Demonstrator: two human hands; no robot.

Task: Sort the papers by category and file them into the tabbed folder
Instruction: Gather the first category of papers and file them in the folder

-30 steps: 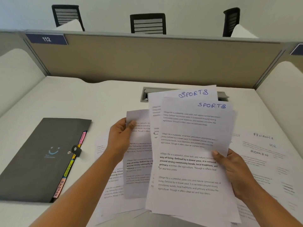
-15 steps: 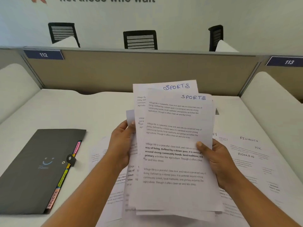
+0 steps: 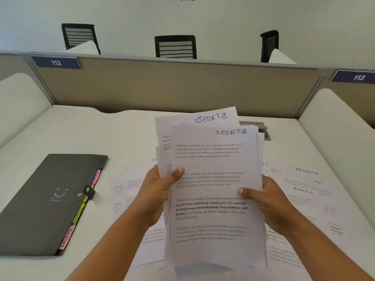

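Note:
I hold a stack of printed sheets marked SPORTS (image 3: 215,165) upright above the desk. My left hand (image 3: 160,191) grips its left edge with the thumb on the front sheet. My right hand (image 3: 263,201) grips the right edge, thumb on the front too. A dark grey tabbed folder (image 3: 46,201) lies closed at the left, its coloured tabs along the right edge and a button clasp shut. More sheets labelled FINANCE, HR and ADMIN (image 3: 304,185) lie spread on the desk at the right, and other sheets (image 3: 129,191) lie under my hands.
The white desk (image 3: 101,134) is walled by a beige partition (image 3: 172,88) at the back and white side panels. A grey cable hatch (image 3: 261,128) sits behind the held stack. Black chairs stand beyond the partition.
The fanned sheets have been gathered into one squarer stack. My left hand moved right onto the stack's left edge, its thumb now on the front sheet. The view tilted up slightly.

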